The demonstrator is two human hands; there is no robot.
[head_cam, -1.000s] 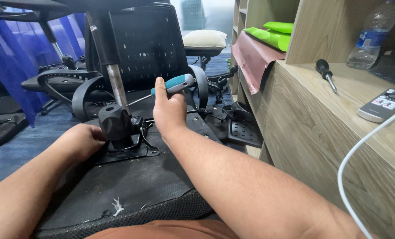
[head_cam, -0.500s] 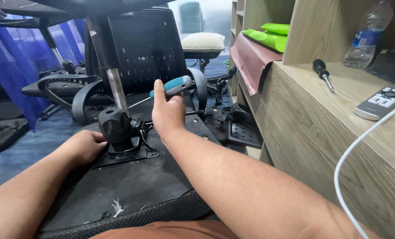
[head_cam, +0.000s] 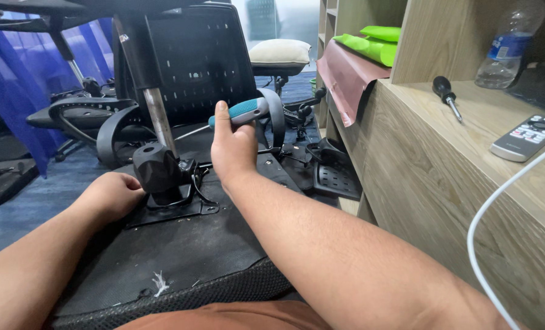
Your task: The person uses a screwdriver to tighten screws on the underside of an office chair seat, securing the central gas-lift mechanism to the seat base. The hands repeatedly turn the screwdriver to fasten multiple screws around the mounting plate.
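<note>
An upturned black office chair seat [head_cam: 181, 256] lies in front of me with its black tilt mechanism [head_cam: 162, 177] and a metal gas cylinder [head_cam: 156, 119] sticking up. My right hand [head_cam: 233, 150] grips a screwdriver with a teal and grey handle [head_cam: 242, 111]; its thin shaft points left toward the mechanism. My left hand [head_cam: 110, 195] rests curled against the left side of the mechanism's base plate, fingers hidden beneath it.
A wooden bench [head_cam: 456, 183] runs along the right with a black-handled screwdriver [head_cam: 445, 93], a grey remote [head_cam: 526, 137], a plastic bottle [head_cam: 508, 46] and a white cable [head_cam: 498, 208]. Chair backs, armrests [head_cam: 77, 113] and loose parts [head_cam: 330, 177] crowd the floor behind.
The view has shifted slightly; my right hand with the screwdriver has stayed near the mechanism, and my left hand has kept its place at the base plate.
</note>
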